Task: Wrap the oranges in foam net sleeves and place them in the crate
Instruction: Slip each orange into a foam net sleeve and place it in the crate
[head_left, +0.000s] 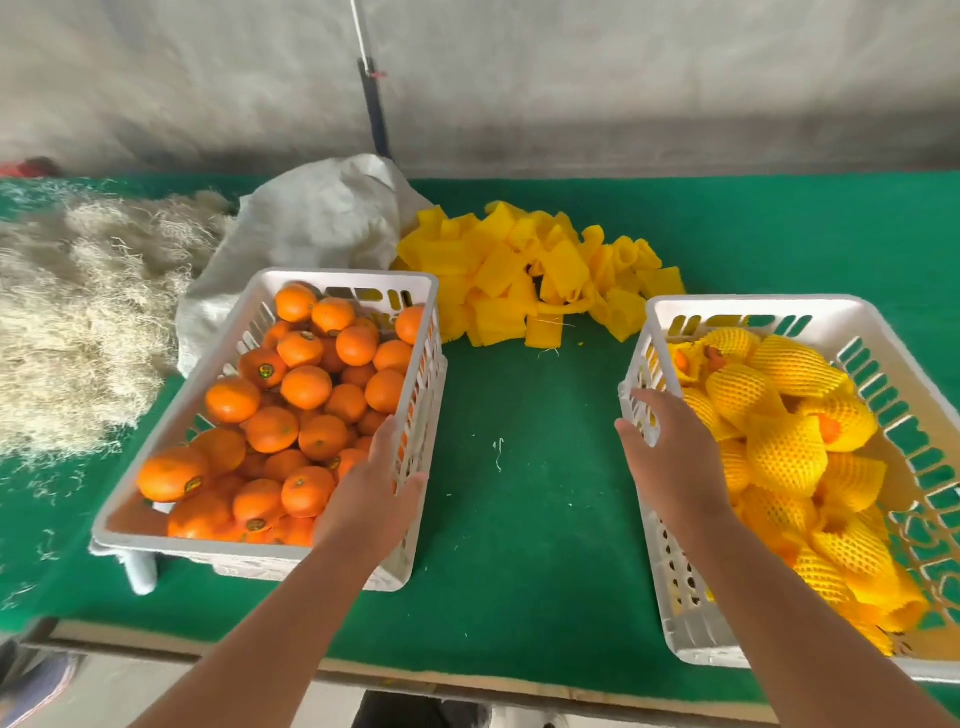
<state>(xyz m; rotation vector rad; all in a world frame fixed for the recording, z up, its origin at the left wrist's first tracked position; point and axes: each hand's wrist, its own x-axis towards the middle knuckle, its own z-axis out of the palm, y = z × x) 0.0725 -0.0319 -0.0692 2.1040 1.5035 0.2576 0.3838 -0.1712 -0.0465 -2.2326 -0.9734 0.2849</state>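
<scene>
A white crate (218, 364) on the left holds several bare oranges (306, 387). A second white crate (727, 306) on the right holds several oranges wrapped in yellow foam net sleeves (787, 452). Loose yellow sleeves (524, 270) lie in a pile at the back, between the two crates. My left hand (371, 493) reaches over the right rim of the left crate, fingers straight, holding nothing. My right hand (670, 457) hovers over the left rim of the right crate, fingers relaxed and empty.
Everything sits on a green felt tabletop (524, 467), whose front edge runs along the bottom. A heap of pale straw-like fibre (78, 322) covers the left side. A white woven sack (311, 223) lies behind the left crate. A grey wall stands behind.
</scene>
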